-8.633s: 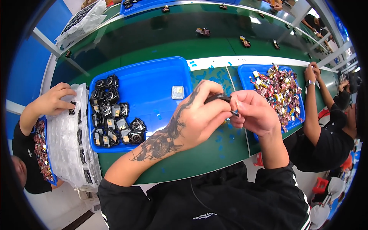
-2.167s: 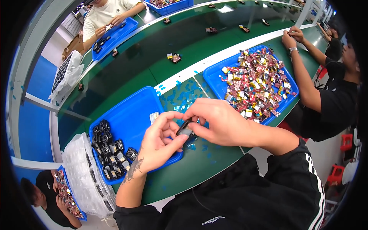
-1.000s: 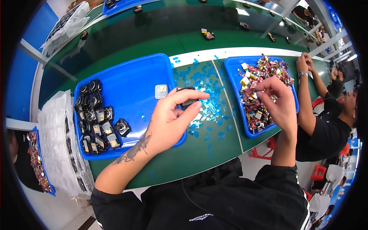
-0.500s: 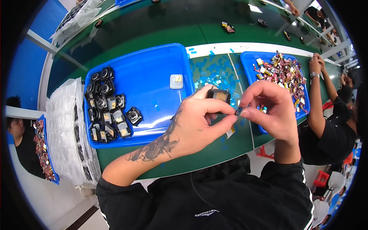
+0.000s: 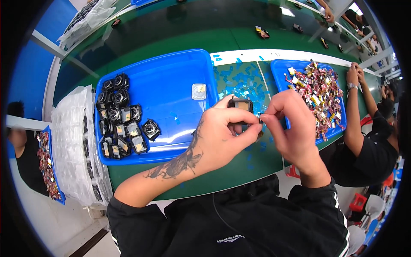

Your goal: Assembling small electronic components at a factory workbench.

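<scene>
The left hand (image 5: pixel 222 137) has its grip pinched around a small black boxy camera-like module with a tan face (image 5: pixel 239 105), thumb below and fingers curled over its near edge, holding it above the green worktop (image 5: pixel 171 43). The right hand (image 5: pixel 293 124) meets it from three o'clock, forefinger and thumb pressed together on something tiny at the module's right edge — too small to make out, perhaps a bit of blue film or a small part. By the look of it, the step in hand is fitting or peeling at that edge; the next move would call for a steady left hold and a fine, careful pull or press from the right fingertips.

Just beyond the hands, at twelve o'clock, scraps of blue film (image 5: pixel 242 81) litter the worktop. At ten o'clock lies a large blue plastic tray (image 5: pixel 171 73), with a cluster of black lens modules (image 5: pixel 122 118) along its left side and one small pale square piece (image 5: pixel 199 91) lying apart near its right wall. At two o'clock sits a second blue tray heaped with small red, yellow and silver parts (image 5: pixel 319 92) — another person's hands (image 5: pixel 353 75) work at its far corner. Far out at nine o'clock stands a stack of clear plastic-wrapped trays (image 5: pixel 72 141).
</scene>
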{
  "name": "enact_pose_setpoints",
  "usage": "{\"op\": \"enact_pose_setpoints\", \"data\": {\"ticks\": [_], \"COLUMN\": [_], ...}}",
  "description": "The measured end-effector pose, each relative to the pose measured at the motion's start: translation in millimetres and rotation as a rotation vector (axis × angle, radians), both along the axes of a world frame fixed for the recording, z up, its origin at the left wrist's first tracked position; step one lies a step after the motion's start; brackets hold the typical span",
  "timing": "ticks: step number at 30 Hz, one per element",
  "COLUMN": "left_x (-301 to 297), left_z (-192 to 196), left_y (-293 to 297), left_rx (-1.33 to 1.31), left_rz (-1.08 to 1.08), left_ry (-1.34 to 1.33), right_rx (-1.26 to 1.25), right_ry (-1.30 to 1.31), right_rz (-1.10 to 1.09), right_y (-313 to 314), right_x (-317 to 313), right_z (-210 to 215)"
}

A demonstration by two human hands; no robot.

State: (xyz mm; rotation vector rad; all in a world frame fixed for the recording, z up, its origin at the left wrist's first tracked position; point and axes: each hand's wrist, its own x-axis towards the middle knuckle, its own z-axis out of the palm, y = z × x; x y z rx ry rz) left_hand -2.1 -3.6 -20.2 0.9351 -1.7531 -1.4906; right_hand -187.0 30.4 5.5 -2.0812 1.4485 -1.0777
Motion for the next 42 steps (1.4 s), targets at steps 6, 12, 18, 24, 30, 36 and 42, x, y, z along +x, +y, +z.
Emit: {"op": "enact_pose_setpoints", "data": {"ticks": [6, 12, 18, 24, 30, 36, 42], "left_x": [-4, -3, -2, -3, -1, 4, 3], "left_z": [-18, -10, -17, -17, -10, -10, -8], "left_y": [-3, -3, -2, -6, -15, -12, -12], "left_rx": [0.203, 0.228, 0.073, 0.166, 0.227, 0.412, 0.246], "left_rz": [0.062, 0.016, 0.038, 0.032, 0.034, -0.187, -0.061], "left_ry": [0.275, 0.234, 0.112, 0.291, 0.280, 0.279, 0.280], "right_rx": [-0.160, 0.176, 0.143, -0.384, 0.040, 0.347, 0.189], "right_ry": [0.086, -0.318, -0.260, 0.160, 0.061, -0.574, -0.797], "right_rz": [-0.044, -0.077, 0.071, 0.010, -0.154, 0.233, 0.191], "right_y": [20, 0, -8, 1, -5, -2, -3], "right_x": [4, -10, -7, 7, -12, -13, -14], "right_z": [-18, -15, -19, -21, -31, -25, -35]}}
